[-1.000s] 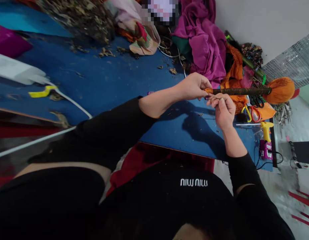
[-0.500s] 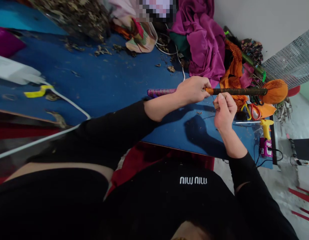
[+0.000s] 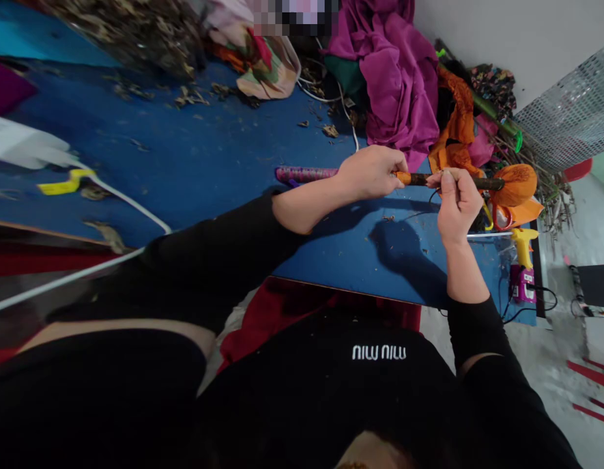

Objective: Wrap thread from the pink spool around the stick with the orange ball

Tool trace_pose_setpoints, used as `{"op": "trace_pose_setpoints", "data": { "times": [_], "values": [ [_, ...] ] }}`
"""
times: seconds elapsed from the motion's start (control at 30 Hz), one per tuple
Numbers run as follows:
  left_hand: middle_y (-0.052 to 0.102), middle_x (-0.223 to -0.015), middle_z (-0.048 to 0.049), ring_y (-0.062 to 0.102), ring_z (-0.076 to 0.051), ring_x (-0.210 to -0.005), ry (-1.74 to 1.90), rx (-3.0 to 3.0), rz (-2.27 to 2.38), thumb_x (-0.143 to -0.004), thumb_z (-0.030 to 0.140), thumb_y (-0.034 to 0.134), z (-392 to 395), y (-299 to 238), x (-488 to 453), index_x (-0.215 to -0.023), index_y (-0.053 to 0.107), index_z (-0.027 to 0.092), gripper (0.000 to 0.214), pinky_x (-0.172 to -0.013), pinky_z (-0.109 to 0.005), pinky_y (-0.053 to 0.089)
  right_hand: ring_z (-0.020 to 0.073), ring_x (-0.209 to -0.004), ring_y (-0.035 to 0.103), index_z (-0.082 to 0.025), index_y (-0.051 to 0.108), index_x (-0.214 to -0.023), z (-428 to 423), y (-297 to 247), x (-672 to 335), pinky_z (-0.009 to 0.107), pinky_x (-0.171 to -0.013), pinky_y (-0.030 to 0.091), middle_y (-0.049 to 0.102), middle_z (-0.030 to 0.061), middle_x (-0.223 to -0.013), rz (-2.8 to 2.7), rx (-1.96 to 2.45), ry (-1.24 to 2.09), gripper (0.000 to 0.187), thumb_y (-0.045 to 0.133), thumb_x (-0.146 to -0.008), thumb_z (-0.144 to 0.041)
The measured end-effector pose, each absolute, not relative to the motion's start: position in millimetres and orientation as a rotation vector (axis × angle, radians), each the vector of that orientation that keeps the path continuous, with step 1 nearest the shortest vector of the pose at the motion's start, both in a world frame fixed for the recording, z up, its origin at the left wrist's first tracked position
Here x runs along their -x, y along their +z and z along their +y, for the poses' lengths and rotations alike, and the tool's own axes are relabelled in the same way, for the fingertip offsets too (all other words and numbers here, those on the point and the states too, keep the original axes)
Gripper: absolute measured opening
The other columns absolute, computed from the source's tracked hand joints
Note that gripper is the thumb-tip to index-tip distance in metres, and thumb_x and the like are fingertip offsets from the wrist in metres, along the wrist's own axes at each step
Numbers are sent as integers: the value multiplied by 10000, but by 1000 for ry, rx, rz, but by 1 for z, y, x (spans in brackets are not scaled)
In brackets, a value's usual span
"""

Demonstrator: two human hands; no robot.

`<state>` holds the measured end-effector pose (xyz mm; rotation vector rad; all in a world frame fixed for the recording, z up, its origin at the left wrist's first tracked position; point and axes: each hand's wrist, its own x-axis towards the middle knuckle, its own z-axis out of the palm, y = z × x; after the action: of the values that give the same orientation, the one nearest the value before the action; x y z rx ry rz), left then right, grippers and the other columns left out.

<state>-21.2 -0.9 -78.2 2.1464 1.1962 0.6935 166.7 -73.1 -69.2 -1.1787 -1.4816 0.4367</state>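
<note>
A long thin stick [image 3: 419,179], dark brown in its middle, lies level across both my hands above the blue table. Its left end has a pink and purple patterned wrap [image 3: 306,174], and its right end carries a ball of orange cloth [image 3: 517,185]. My left hand [image 3: 373,172] is closed round the stick beside a short orange band [image 3: 403,177]. Farther right, my right hand [image 3: 458,195] is closed over the dark part, thumb and forefinger pinched together. A thin dark strand [image 3: 433,197] loops just below the stick near these fingers.
Magenta cloth [image 3: 392,85] and orange cloth [image 3: 455,114] are heaped behind the stick. At the right edge of the blue table [image 3: 326,260] lie a yellow glue gun [image 3: 524,244] and a purple box [image 3: 522,283]. A white cable [image 3: 130,205] runs at left, near dried leaves [image 3: 150,39].
My right hand has moved right and up, from below the stick onto it. The stick has shifted slightly left with my left hand still round it.
</note>
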Motion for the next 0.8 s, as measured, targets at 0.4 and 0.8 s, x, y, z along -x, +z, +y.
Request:
{"op": "trace_pose_setpoints", "data": {
  "times": [0.4,0.8],
  "values": [
    [842,-1141,-53,776,-297,-1099,524,-2242,1313,-877,236,674,-14,-65,17,-1183,828,289,346,-901,-363,551,205,-1084,734,-277,667,-913,-55,-82,-170,418,-994,638,712,32,-960,-1475,1091,587,440,592,-979,-705],
    [797,-1148,-129,764,-314,-1082,358,-2579,1317,-1008,277,498,-23,-64,15,-1528,581,196,532,-922,-372,538,163,-919,657,-263,629,-961,-35,-87,-177,370,-948,578,693,26,-949,-1734,1189,401,563,392,-1035,-769]
  ]
}}
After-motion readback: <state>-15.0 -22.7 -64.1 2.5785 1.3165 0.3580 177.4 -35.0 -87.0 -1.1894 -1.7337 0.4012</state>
